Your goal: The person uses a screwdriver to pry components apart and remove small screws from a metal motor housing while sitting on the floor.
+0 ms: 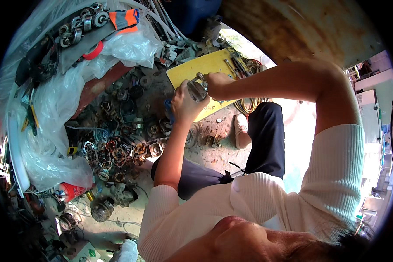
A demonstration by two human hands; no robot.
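Note:
My left hand (184,104) is wrapped round a grey metal part (197,91), a rounded, block-like piece that resembles a motor core. It is held up over a yellow board (179,73). Close against its far right side, my right hand (219,85) is closed with the fingers curled. A small shiny metal piece (199,76) shows by those fingertips; whether the right hand grips it or the grey part is hard to make out. On the board's far right lie several slim hand tools (236,65), screwdriver-like in shape.
Dismantled motor parts (113,153) heap on the floor to the left. Plastic sheeting (52,131) drapes there, bearing a red tape roll (93,51) and an orange-grey glove (124,21). Coiled cable (249,106) lies right of the board. A rusty metal surface (301,30) overhangs the far right.

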